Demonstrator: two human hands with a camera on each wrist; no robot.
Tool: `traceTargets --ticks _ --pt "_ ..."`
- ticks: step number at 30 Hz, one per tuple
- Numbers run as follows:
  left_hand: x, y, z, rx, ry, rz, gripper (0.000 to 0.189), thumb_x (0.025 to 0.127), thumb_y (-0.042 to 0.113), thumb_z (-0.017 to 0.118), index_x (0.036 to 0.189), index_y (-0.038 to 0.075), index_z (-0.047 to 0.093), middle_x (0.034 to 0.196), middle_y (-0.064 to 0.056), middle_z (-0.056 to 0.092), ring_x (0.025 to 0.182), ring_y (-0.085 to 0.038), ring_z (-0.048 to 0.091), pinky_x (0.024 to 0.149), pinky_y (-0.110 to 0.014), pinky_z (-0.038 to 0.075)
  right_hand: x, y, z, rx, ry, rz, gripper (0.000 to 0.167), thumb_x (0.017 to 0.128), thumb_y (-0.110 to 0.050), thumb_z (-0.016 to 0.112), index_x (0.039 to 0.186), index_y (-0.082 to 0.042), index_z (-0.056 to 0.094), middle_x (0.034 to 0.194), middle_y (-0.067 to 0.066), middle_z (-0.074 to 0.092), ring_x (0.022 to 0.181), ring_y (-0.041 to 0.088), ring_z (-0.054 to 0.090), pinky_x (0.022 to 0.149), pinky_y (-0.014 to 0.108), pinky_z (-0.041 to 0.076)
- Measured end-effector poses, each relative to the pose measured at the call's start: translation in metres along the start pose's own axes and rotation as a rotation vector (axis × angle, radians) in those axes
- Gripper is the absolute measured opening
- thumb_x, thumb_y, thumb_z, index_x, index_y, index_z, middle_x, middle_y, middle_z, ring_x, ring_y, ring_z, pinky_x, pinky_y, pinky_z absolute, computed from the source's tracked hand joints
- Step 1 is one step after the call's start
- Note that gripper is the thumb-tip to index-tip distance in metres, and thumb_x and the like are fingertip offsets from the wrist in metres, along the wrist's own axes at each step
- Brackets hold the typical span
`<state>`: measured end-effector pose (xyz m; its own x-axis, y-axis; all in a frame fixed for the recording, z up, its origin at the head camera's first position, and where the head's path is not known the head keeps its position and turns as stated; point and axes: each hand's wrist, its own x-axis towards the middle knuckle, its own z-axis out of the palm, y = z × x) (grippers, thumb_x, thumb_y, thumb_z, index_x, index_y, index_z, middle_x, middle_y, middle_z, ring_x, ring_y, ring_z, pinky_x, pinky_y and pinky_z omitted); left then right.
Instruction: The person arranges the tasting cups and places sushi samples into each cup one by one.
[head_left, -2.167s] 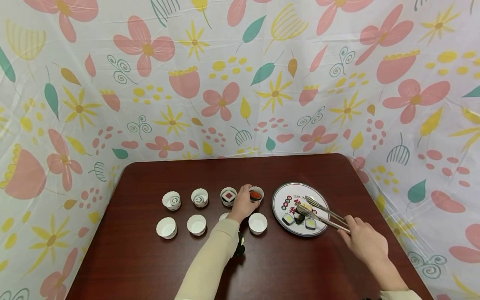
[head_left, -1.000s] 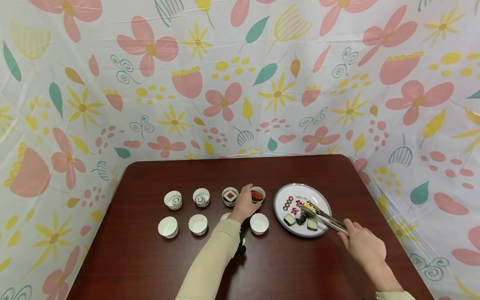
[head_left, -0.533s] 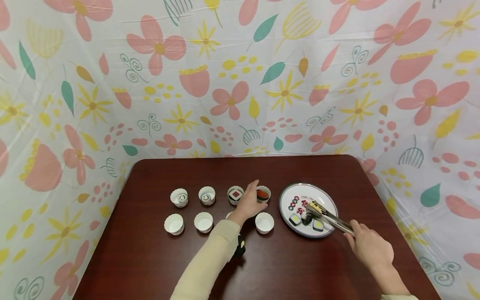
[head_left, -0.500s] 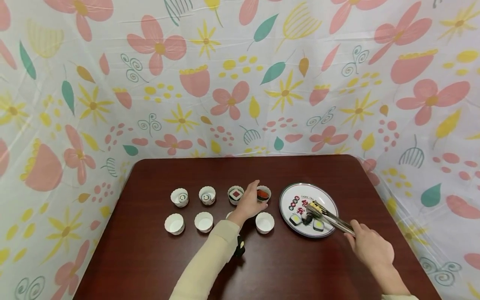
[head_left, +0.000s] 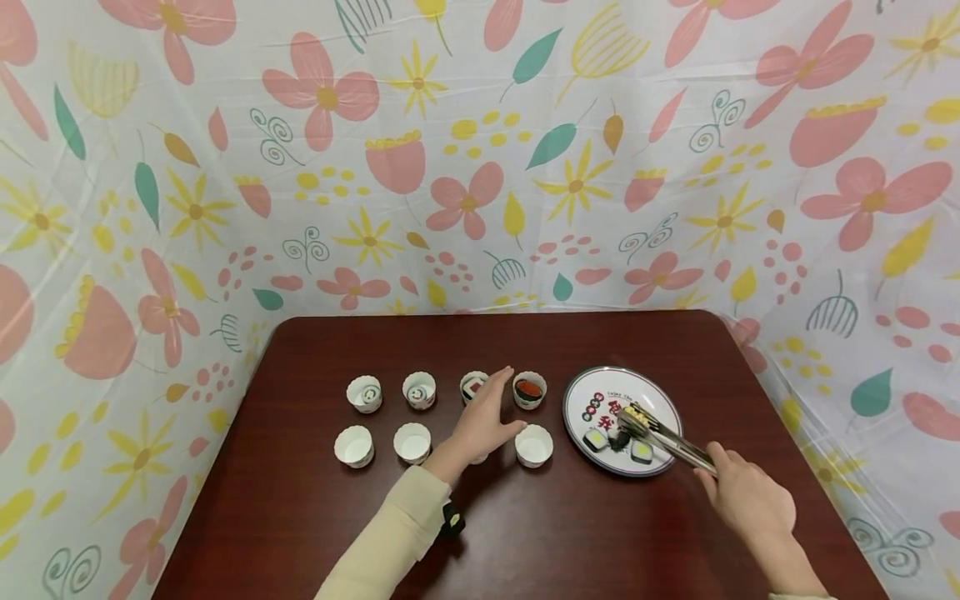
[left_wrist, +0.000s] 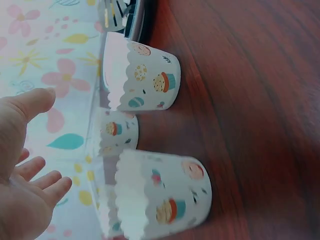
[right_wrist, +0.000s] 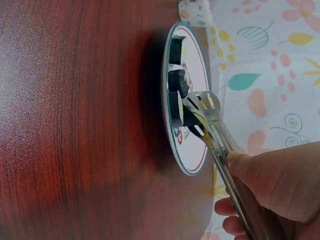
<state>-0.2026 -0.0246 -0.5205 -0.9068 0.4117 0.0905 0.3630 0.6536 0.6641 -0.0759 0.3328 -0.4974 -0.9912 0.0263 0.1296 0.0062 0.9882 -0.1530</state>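
Observation:
My left hand (head_left: 480, 429) hovers with fingers extended over the scalloped paper cups, holding nothing. Just beyond its fingertips stands a cup (head_left: 530, 404) containing a piece of sushi (head_left: 528, 389) with a red topping. Another cup (head_left: 534, 450) stands near its thumb; one beneath the hand is mostly hidden. In the left wrist view, the palm (left_wrist: 22, 210) is apart from the nearest cup (left_wrist: 165, 192). My right hand (head_left: 752, 498) grips metal tongs (head_left: 678, 446), their tips around a yellow-topped sushi piece (head_left: 636, 412) on the round plate (head_left: 600, 383).
Along the back row, cups at left (head_left: 364, 400) and centre-left (head_left: 419, 398) hold white rolls. Front-row cups (head_left: 354, 450) hold nothing visible. Several sushi pieces, including a roll (head_left: 641, 451), lie on the plate. A black object (head_left: 452, 518) shows beside my left sleeve.
My left hand has drawn back from the cup with the red-topped sushi, leftward and nearer me. The tongs' tips, earlier spread apart, have come together around the yellow-topped piece.

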Motion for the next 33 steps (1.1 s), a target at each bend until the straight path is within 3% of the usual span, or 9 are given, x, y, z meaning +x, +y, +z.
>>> traceTargets --ticks 10,16,23,30,33 --pt "-0.036 -0.016 -0.026 -0.032 0.111 -0.009 0.084 0.08 0.035 0.07 0.147 0.024 0.02 0.149 0.0 0.027 0.135 -0.021 0.03 0.101 -0.045 0.036 0.002 0.003 0.0 -0.007 -0.002 0.011 0.029 0.081 -0.023 0.065 0.095 -0.007 0.046 0.07 0.01 0.05 0.06 0.041 0.055 0.038 0.045 0.032" --pt "-0.059 -0.026 -0.041 -0.046 0.249 0.027 0.084 0.077 0.026 0.074 0.145 0.018 0.026 0.148 -0.002 0.031 0.134 -0.021 0.031 0.103 -0.044 0.034 0.005 0.002 -0.005 -0.009 -0.041 0.014 0.028 0.084 -0.023 0.064 0.097 -0.007 0.046 0.071 0.01 0.05 0.061 0.04 0.055 0.039 0.045 0.032" --pt "-0.092 -0.041 -0.06 -0.086 0.454 -0.014 0.079 0.073 0.021 0.077 0.141 0.015 0.036 0.141 -0.004 0.039 0.13 -0.022 0.038 0.099 -0.045 0.037 0.008 -0.003 -0.008 -0.004 0.006 -0.008 0.028 0.082 -0.022 0.065 0.095 -0.006 0.046 0.069 0.009 0.049 0.06 0.039 0.055 0.038 0.043 0.031" --pt "-0.121 -0.061 -0.073 -0.074 0.615 0.002 0.075 0.07 0.012 0.078 0.136 0.012 0.042 0.139 -0.005 0.043 0.129 -0.02 0.04 0.103 -0.022 0.03 0.012 -0.006 -0.007 0.002 0.041 -0.023 0.028 0.081 -0.022 0.066 0.094 -0.007 0.046 0.068 0.008 0.049 0.058 0.038 0.054 0.037 0.042 0.03" --pt "-0.133 -0.069 -0.076 -0.046 0.643 -0.041 0.077 0.07 0.013 0.078 0.137 0.013 0.041 0.139 -0.003 0.043 0.128 -0.02 0.039 0.103 -0.024 0.03 0.013 -0.006 -0.008 0.001 0.04 -0.029 0.028 0.081 -0.022 0.066 0.093 -0.007 0.046 0.068 0.008 0.048 0.058 0.039 0.054 0.037 0.043 0.03"
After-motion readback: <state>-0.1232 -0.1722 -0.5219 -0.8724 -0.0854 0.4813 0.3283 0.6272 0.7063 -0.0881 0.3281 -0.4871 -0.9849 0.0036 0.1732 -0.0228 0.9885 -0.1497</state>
